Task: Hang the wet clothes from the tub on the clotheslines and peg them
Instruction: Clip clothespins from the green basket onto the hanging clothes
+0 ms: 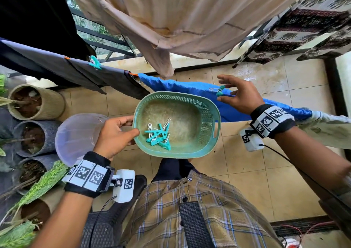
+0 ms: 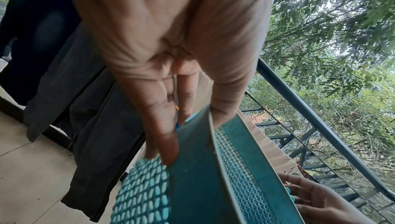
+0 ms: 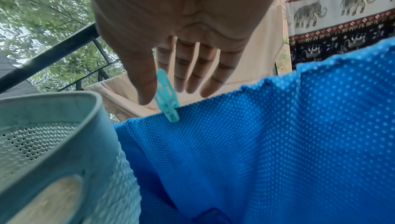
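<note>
My left hand (image 1: 117,132) grips the rim of a green perforated basket (image 1: 209,103), thumb inside and fingers (image 2: 164,136) under the wall. Several teal pegs (image 1: 158,135) lie on the basket's floor. A blue cloth (image 1: 190,92) hangs over the near line, with a teal peg (image 1: 220,91) clipped on its top edge. My right hand (image 1: 239,95) hovers over that peg with fingers (image 3: 192,75) straight and spread, holding nothing; the peg (image 3: 169,102) stands just beside the thumb. A dark grey garment (image 1: 76,71) with a teal peg (image 1: 95,62) hangs left of the blue cloth.
A beige garment (image 1: 171,19) hangs on the far line, an elephant-print cloth (image 1: 303,23) at the right. A translucent tub (image 1: 76,135) stands on the tiled floor below my left hand. Plant pots (image 1: 32,103) line the left side. A metal railing (image 2: 320,118) bounds the balcony.
</note>
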